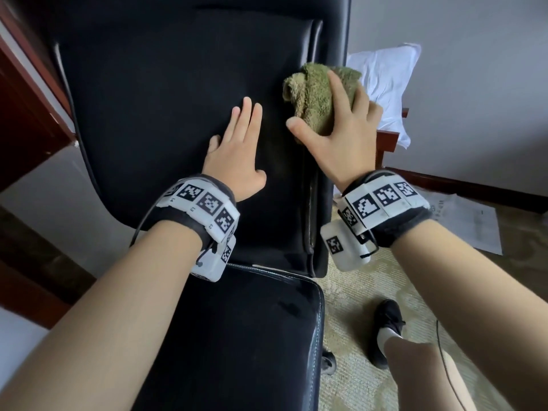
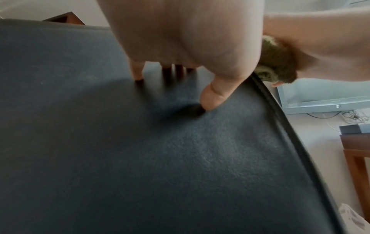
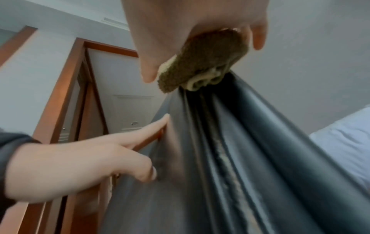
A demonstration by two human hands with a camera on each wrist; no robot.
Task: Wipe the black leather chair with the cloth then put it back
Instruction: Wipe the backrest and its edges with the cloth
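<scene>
- I see my right hand [image 1: 341, 134] gripping the bunched green cloth [image 1: 318, 93], fingers [image 3: 258, 39] and thumb curled round it, pressing it onto the right edge of the black leather chair [image 1: 178, 99] backrest.
- From the right wrist view, the cloth [image 3: 202, 61] sits right on the piped seam at the backrest's edge.
- My left hand [image 1: 237, 155] lies flat on the backrest, fingers [image 1: 247, 114] straight and close together, holding nothing; it is just beside the right hand.
- In the left wrist view, the thumb tip and fingertips of the left hand [image 2: 180, 39] touch the leather.
- A white pillow [image 1: 385, 84] lies behind the chair, papers [image 1: 468, 221] on the carpet to the right.
</scene>
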